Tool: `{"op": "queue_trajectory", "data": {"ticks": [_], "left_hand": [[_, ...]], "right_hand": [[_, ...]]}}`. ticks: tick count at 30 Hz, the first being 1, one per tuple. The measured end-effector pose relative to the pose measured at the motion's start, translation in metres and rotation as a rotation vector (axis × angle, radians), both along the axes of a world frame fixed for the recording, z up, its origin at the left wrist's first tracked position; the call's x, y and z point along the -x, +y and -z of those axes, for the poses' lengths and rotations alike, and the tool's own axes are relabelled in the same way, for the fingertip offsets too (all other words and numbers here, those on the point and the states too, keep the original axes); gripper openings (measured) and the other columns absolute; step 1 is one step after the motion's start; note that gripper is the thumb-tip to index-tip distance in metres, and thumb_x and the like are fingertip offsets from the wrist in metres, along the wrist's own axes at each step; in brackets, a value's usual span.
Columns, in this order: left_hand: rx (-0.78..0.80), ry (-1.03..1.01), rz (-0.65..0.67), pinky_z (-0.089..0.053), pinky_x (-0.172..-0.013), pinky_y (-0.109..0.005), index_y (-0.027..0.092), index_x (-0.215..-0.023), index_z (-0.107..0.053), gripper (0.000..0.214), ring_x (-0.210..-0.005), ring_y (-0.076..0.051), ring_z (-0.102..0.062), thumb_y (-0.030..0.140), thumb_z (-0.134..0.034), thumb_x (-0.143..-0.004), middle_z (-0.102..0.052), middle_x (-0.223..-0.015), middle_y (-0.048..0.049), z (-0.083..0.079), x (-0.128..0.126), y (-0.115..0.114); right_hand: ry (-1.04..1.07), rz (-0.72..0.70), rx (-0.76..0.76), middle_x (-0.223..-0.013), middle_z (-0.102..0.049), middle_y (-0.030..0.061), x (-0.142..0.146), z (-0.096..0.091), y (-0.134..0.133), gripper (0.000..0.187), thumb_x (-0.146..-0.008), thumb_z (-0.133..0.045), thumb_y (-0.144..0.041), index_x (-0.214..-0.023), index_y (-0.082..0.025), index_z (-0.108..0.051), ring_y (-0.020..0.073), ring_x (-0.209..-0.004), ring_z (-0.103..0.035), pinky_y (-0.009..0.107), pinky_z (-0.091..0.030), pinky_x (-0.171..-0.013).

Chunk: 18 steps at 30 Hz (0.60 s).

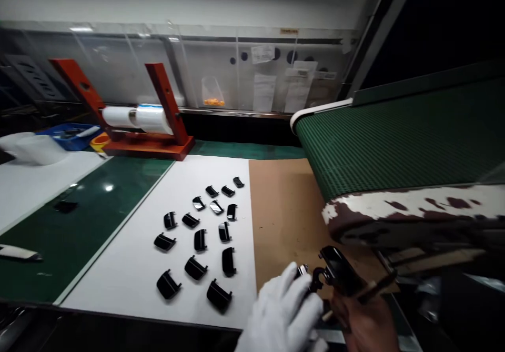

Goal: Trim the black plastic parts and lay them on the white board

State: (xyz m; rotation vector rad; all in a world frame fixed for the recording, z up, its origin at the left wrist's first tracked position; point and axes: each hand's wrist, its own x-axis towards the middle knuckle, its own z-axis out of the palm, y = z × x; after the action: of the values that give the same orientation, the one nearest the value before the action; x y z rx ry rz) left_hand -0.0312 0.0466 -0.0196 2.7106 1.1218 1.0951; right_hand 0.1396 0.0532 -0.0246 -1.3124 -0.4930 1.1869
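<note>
My left hand (282,310), in a white glove, is at the lower right with its fingers curled. It pinches a small black piece (302,271) with a shiny top; the glove hides most of it. My right hand (369,323), bare and in shadow, closes around a larger glossy black part (339,269) with a curved, hook-like end. A thin stick-like tool (376,288) crosses over the right hand's fingers; its kind is not clear. On the white sheet (130,268) to the left lie several small glossy black plastic covers (196,268) with small pegs, in loose rows.
A green conveyor belt (394,136) with a chipped white end overhangs the right side. Brown cardboard (282,210) covers the bench beneath. An orange stand (150,149) holding film rolls (153,119), a blue tray (73,140) and a light-handled knife (19,253) are at the left.
</note>
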Motion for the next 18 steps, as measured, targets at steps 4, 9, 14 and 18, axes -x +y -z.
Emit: {"op": "queue_trajectory", "data": {"ticks": [4,9,14,18], "left_hand": [[0.280,-0.304,-0.115,-0.055,-0.092,-0.039,0.023,-0.139,-0.038,0.066,-0.114,-0.030,-0.061,0.046,-0.063,-0.083,-0.061,-0.127,-0.0143,0.002,0.031,-0.004],[0.518,-0.434,-0.113,-0.057,-0.088,-0.045,0.023,-0.146,-0.024,0.121,-0.103,-0.034,-0.066,0.062,-0.083,-0.048,-0.061,-0.126,-0.0150,0.010,0.026,-0.003],[0.511,-0.397,-0.140,-0.057,-0.090,-0.039,0.024,-0.144,-0.026,0.115,-0.109,-0.031,-0.064,0.041,-0.090,-0.051,-0.062,-0.126,-0.0135,-0.003,0.022,-0.006],[0.504,-0.405,-0.252,-0.060,-0.086,-0.036,0.021,-0.141,-0.033,0.107,-0.099,-0.029,-0.068,0.039,-0.089,-0.052,-0.068,-0.116,-0.0114,-0.009,0.026,-0.011]], "right_hand": [[0.137,0.066,0.038,-0.047,-0.058,-0.0038,0.010,-0.013,0.000,0.031,-0.048,-0.089,-0.037,-0.060,-0.020,-0.066,0.0043,-0.035,-0.033,0.017,-0.033,-0.032],[0.258,0.105,0.099,-0.048,-0.060,-0.0048,0.038,-0.018,-0.005,0.035,-0.039,-0.091,-0.032,-0.062,-0.019,-0.068,0.0016,-0.033,-0.029,0.013,-0.030,-0.029],[0.306,0.080,0.140,-0.052,-0.062,-0.0055,0.058,-0.010,-0.010,0.036,-0.036,-0.092,-0.024,-0.063,-0.020,-0.068,-0.0012,-0.031,-0.025,0.010,-0.027,-0.028],[0.268,-0.001,0.086,-0.046,-0.058,-0.0066,0.067,-0.004,-0.015,0.029,-0.045,-0.090,-0.027,-0.064,-0.022,-0.068,0.0021,-0.030,-0.026,0.015,-0.033,-0.028]]}}
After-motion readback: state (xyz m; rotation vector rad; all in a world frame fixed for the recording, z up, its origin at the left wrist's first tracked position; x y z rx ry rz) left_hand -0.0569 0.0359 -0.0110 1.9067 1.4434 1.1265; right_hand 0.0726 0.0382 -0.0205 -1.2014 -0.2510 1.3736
